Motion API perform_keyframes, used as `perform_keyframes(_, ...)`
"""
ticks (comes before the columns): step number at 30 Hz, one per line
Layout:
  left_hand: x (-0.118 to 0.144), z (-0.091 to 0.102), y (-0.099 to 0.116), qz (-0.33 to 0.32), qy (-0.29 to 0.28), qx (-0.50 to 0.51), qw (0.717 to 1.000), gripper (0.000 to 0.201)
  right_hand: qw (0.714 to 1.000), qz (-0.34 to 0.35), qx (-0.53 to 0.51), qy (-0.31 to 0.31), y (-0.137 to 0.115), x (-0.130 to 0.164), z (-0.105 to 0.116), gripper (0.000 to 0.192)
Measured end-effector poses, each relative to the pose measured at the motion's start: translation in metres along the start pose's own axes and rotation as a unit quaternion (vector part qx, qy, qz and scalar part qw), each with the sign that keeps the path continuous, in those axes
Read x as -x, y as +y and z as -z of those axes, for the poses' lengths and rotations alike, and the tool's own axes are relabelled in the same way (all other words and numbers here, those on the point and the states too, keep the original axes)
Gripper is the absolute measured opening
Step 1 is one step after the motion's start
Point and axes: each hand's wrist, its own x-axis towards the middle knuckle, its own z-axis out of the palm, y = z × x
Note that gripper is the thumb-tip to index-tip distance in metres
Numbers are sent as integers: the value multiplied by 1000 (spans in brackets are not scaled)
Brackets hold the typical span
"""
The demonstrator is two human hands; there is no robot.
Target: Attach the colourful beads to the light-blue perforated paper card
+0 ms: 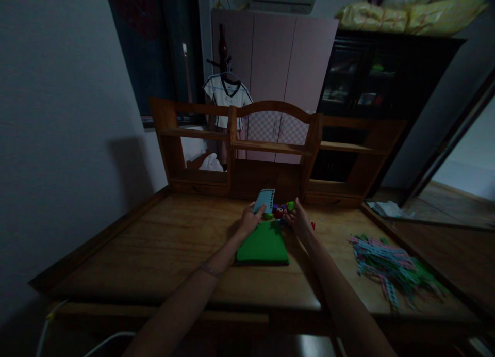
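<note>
My left hand (251, 218) pinches a pale blue card (264, 200) with a row of dark holes or dots along its edges, tilted up above the table. Below it lies a flat bright green square pad (263, 244) with a dark lower edge. My right hand (299, 220) is closed at the fingertips by a small bright green piece (291, 206), which it seems to grip. Between the hands sits a small cluster of coloured pieces (278, 211), red, purple and green; their kind is too dim to make out, and my fingers partly hide them.
A tangled heap of pink, blue and green strips (390, 266) lies on the right of the wooden desk (174, 233). Behind the hands rises a wooden shelf unit (270, 149). A white wall (77, 140) borders the left, and a white cable (46, 326) hangs at front left.
</note>
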Motion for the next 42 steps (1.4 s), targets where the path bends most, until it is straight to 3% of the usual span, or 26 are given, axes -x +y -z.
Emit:
perform_keyframes(24,-2,0,-5,29,0,-10,1000,41,1000,-21,-1,9,-10,4,-8,52)
perform_keyframes(34,-1,0,-5,11,-8,-23,1000,41,1000,24,3,3,-8,7,-11,47)
perform_keyframes(37,-1,0,-4,9,-10,-28,1000,41,996,73,34,34,-15,13,-13,40)
perform_keyframes(42,-1,0,-8,4,-8,-26,1000,40,967,225,65,103,-37,18,-3,37)
